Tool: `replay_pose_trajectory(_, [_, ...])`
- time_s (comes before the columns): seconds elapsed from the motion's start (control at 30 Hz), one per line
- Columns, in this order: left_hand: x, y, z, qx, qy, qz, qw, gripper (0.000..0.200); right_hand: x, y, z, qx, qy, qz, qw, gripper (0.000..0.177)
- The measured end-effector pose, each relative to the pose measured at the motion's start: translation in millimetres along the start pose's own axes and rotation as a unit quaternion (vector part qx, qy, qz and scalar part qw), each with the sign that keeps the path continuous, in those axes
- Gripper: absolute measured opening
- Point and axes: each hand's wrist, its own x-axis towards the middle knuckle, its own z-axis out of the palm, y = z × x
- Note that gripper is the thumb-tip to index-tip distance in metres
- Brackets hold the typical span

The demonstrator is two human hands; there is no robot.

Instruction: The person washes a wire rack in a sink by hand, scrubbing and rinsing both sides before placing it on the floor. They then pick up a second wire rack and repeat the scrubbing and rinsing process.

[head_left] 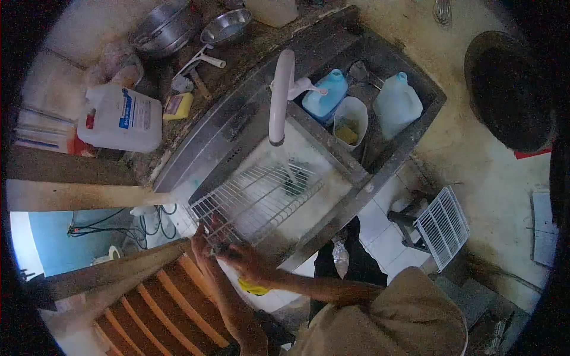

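A white wire rack [255, 199] lies tilted across the sink basin [323, 216], its far end under the running water from the white faucet [281, 98]. My left hand [203, 242] is closed on the near left corner of the rack. Beside it, my right hand [244, 262] has its fingers curled at the near edge of the same rack, partly in shadow. A dark green patch [295, 178] shows through the wires where the stream lands. Just below my right wrist is something bright yellow [253, 287], partly hidden by the arm.
Beside the basin stand a blue jug [326, 95], a pale jug [398, 107] and a tub with a sponge [350, 124]. A large white container [122, 118], squeegee [199, 59] and metal pans [225, 26] sit on the left ledge. Another wire rack [443, 228] leans at right.
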Motion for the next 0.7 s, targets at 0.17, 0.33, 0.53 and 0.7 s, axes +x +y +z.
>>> replay_pose_trajectory(0.17, [-5,-22,60,-0.107,0.075,0.075,0.989,0.036,-41,112,-66,-0.139,-0.036,0.036,0.989,0.069])
replay_pose_trajectory(0.33, [-10,-4,35,-0.077,-0.019,-0.028,0.996,0.035,-50,243,-174,-0.289,0.070,0.211,0.931,0.057])
replay_pose_trajectory(0.53, [-4,-13,22,-0.021,0.098,0.078,0.992,0.032,-56,282,-130,-0.444,0.231,0.203,0.841,0.055])
replay_pose_trajectory(0.7, [-17,-20,41,-0.140,0.046,0.076,0.986,0.027,-31,146,-76,-0.235,0.068,0.177,0.953,0.048])
